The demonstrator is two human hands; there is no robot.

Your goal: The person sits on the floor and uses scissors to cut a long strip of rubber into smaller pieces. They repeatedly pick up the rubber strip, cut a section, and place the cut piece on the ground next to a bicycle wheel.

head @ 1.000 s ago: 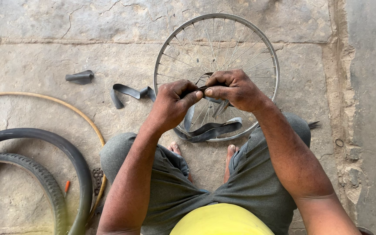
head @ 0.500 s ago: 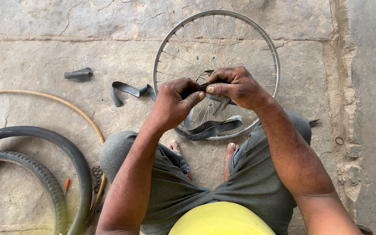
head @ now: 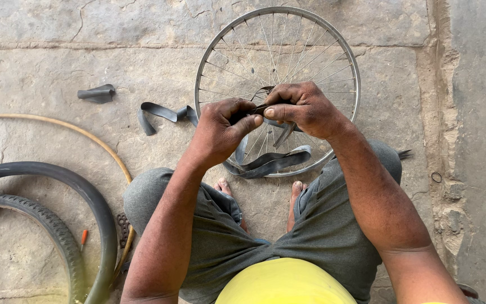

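Black rubber inner-tube strip (head: 268, 160) hangs in a loop from both hands, held above the spoked silver bicycle wheel rim (head: 209, 67) that lies flat on the stone floor (head: 40, 67). The left hand (head: 220, 132) has its fingers closed on the strip's upper end; the right hand (head: 302, 107) pinches it just beside. Two loose black rubber scraps (head: 161, 112) lie left of the rim, with black tyres (head: 80, 191) farther left.

A spoked wheel rim (head: 277, 90) lies flat on the stone floor (head: 57, 67) at upper centre. Two loose black rubber scraps (head: 97, 93) (head: 161, 112) sit at upper left. At lower left curve two black tyres (head: 52, 225) (head: 94, 197) and a tan hoop (head: 74, 128).
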